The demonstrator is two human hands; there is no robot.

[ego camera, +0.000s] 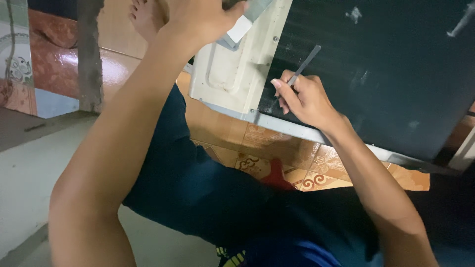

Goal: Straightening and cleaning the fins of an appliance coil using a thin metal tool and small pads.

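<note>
Head view: hands worked on a finned appliance panel.
The right hand (306,99) pinched a thin flat metal tool (301,69) against the dark ribbed coil (386,64); the left hand (198,17) gripped the white moulded plastic casing (230,74) at its top.

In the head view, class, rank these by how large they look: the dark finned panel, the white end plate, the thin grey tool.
1. Dark finned panel
2. White end plate
3. Thin grey tool, held in the right hand
</note>
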